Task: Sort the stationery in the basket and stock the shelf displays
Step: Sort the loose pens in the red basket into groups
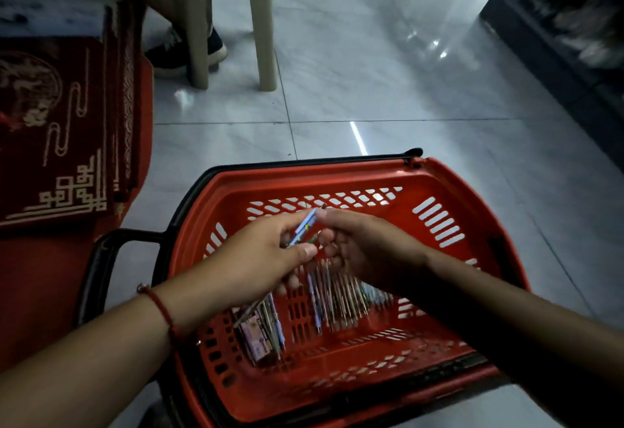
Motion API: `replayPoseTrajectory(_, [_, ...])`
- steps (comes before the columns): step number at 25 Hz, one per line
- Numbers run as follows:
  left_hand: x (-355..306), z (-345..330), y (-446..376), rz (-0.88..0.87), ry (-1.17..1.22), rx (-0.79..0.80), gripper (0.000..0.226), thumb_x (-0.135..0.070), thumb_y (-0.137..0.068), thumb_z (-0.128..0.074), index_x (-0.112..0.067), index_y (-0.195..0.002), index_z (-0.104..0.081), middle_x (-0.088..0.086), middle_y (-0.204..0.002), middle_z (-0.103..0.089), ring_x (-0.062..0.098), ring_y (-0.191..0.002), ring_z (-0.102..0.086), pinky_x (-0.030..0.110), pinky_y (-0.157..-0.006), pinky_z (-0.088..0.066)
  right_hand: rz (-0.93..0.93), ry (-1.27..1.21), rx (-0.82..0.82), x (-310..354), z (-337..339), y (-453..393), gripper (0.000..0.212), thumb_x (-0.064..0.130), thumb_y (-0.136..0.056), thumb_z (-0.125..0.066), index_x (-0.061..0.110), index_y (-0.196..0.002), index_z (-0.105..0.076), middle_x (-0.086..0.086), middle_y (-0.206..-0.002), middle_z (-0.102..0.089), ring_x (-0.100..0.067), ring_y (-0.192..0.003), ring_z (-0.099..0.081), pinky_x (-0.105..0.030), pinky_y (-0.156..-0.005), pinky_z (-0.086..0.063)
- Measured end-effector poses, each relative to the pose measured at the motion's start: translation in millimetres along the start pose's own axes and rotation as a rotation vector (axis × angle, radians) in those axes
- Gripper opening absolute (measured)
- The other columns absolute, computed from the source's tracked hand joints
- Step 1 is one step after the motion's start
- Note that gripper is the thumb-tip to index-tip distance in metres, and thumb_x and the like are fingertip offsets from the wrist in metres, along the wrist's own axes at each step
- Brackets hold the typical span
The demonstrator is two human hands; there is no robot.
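Head view: hands (305,247) pinching pens (305,226).

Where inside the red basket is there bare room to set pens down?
Free: the red plastic basket's far floor, between the hands and the slotted far wall, and its near-right corner. Crowded: the loose pens mid-floor and the packets near-left. The left hand and right hand hover over the middle.

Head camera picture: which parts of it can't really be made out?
- Print on the pens pinched between the left hand and right hand: too small.
- Pens on the basket floor: partly hidden under both hands, so uncountable.
- Packet label: too small, dim.
- Dark display, top right: blurred, cut off by the edge.
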State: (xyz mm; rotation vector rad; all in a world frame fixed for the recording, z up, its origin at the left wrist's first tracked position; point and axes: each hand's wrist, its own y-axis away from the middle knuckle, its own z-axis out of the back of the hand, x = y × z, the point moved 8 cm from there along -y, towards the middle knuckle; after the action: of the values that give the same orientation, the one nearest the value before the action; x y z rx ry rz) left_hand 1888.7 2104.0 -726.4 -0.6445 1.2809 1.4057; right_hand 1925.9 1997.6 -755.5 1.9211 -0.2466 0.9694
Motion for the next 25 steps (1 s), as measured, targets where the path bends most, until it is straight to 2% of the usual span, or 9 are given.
replayPoseTrajectory(3, [-24,-5,6,-0.07,-0.01,-0.009,0.04,-0.015,-0.099,-0.053,-0.039,-0.13,-0.052,-0.006,-0.069,-0.067,0.006,-0.053,-0.058,0.021,-0.047,-0.046,0.097,-0.012,-0.106,11,8,21,0.016,0.027,-0.098,-0.056,0.015,-0.103,-0.064,0.006,-0.067,-0.044,-0.004,-0.057,-0.038,-0.018,-0.05,-0.029])
replayPoseTrajectory(7, [-47,-15,24,-0.161,-0.253,-0.021,0.047,-0.024,-0.1,-0.052,-0.054,-0.134,-0.041,-0.009,-0.092,-0.068,-0.002,-0.059,-0.057,0.017,-0.052,-0.044,0.176,0.045,-0.205,18,24,57,0.016,0.022,-0.092,-0.066,0.008,-0.1,-0.068,0.004,-0.069,-0.053,-0.004,-0.056,-0.043,-0.018,-0.052,-0.033])
replayPoseTrajectory(10, [-50,-24,36,-0.159,-0.334,0.0,0.056,-0.029,-0.099,-0.053,-0.048,-0.146,-0.03,-0.017,-0.109,-0.063,0.0,-0.079,-0.062,0.018,-0.066,-0.05,0.205,0.005,-0.231,27,46,80,0.014,0.023,-0.096,-0.061,0.011,-0.089,-0.064,0.002,-0.067,-0.048,-0.005,-0.053,-0.042,-0.016,-0.047,-0.034])
replayPoseTrajectory(13, [-44,-22,46,-0.111,-0.387,-0.037,0.05,-0.032,-0.099,-0.052,-0.043,-0.145,-0.036,-0.013,-0.108,-0.062,0.006,-0.069,-0.06,0.02,-0.058,-0.046,0.176,-0.188,-0.325,23,94,101,0.019,0.021,-0.098,-0.051,0.015,-0.081,-0.051,0.005,-0.057,-0.037,-0.004,-0.043,-0.033,-0.013,-0.044,-0.024])
replayPoseTrajectory(15, [-40,-17,51,-0.112,-0.42,-0.082,0.045,-0.032,-0.1,-0.052,-0.038,-0.143,-0.043,-0.01,-0.124,-0.061,0.005,-0.088,-0.062,0.019,-0.069,-0.045,0.105,-0.19,-0.38,11,120,112,0.01,0.017,-0.096,-0.049,0.012,-0.087,-0.051,0.005,-0.057,-0.042,-0.003,-0.044,-0.035,-0.014,-0.047,-0.023])
replayPoseTrajectory(17, [-36,-14,55,-0.103,-0.441,-0.091,0.042,-0.032,-0.1,-0.05,-0.035,-0.142,-0.046,-0.008,-0.136,-0.056,0.009,-0.11,-0.059,0.021,-0.082,-0.044,-0.032,-0.131,-0.433,-12,139,116,0.01,0.012,-0.097,-0.049,0.005,-0.104,-0.052,-0.001,-0.065,-0.053,-0.005,-0.047,-0.046,-0.013,-0.044,-0.032])
replayPoseTrajectory(19, [-32,-13,56,-0.086,-0.468,-0.078,0.041,-0.032,-0.1,-0.048,-0.037,-0.141,-0.046,-0.01,-0.135,-0.056,0.009,-0.102,-0.064,0.028,-0.083,-0.052,-0.155,0.007,-0.466,-32,152,112,0.014,0.01,-0.098,-0.051,0.001,-0.109,-0.054,-0.006,-0.076,-0.058,-0.01,-0.054,-0.056,-0.015,-0.044,-0.043])
replayPoseTrajectory(22, [-23,-10,48,-0.039,-0.537,-0.07,0.045,-0.026,-0.099,-0.045,-0.037,-0.143,-0.043,-0.011,-0.125,-0.06,-0.002,-0.066,-0.062,0.023,-0.06,-0.051,-0.229,0.404,-0.604,-37,174,95,0.013,0.015,-0.095,-0.06,0.005,-0.1,-0.065,-0.005,-0.079,-0.061,-0.013,-0.063,-0.059,-0.016,-0.046,-0.05])
replayPoseTrajectory(25, [-16,-5,38,-0.018,-0.578,-0.084,0.049,-0.023,-0.098,-0.044,-0.036,-0.145,-0.041,-0.012,-0.143,-0.05,-0.005,-0.07,-0.059,0.02,-0.064,-0.049,-0.193,0.573,-0.719,-27,189,70,0.014,0.013,-0.093,-0.063,0.005,-0.083,-0.066,-0.003,-0.067,-0.058,-0.009,-0.05,-0.051,-0.016,-0.037,-0.041])
